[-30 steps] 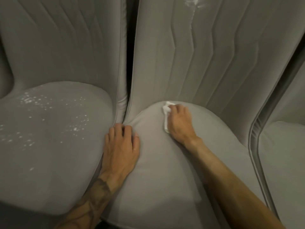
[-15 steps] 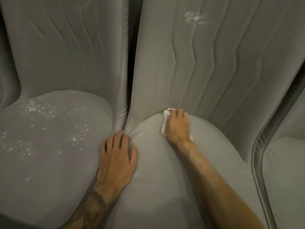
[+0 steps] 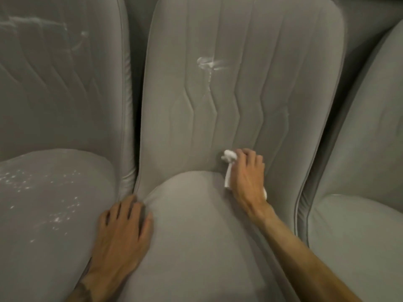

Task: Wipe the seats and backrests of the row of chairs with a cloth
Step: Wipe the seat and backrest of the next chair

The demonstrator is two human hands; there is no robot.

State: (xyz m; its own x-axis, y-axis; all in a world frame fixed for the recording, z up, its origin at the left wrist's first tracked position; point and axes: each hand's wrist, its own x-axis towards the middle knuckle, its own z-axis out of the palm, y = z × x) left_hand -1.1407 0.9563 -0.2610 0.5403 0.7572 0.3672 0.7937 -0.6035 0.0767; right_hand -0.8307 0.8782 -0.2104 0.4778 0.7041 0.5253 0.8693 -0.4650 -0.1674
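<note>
Three grey padded chairs stand side by side. My right hand (image 3: 246, 173) grips a small white cloth (image 3: 229, 159) and presses it against the bottom of the middle chair's backrest (image 3: 239, 94), just above the middle seat (image 3: 196, 225). A white smear (image 3: 209, 63) sits higher on that backrest. My left hand (image 3: 122, 232) lies flat, fingers spread, on the left front edge of the middle seat, by the gap to the left chair. The left chair's seat (image 3: 50, 203) is flecked with white spots, and its backrest (image 3: 61, 73) carries faint white streaks.
The right chair's seat (image 3: 357, 247) and backrest (image 3: 366, 127) show at the right edge. Dark narrow gaps separate the chairs. Only upholstery fills the view.
My right hand has moved the cloth from the back of the middle seat up and to the right onto the lower backrest. The view has tilted up, showing more backrest. My left hand stays planted.
</note>
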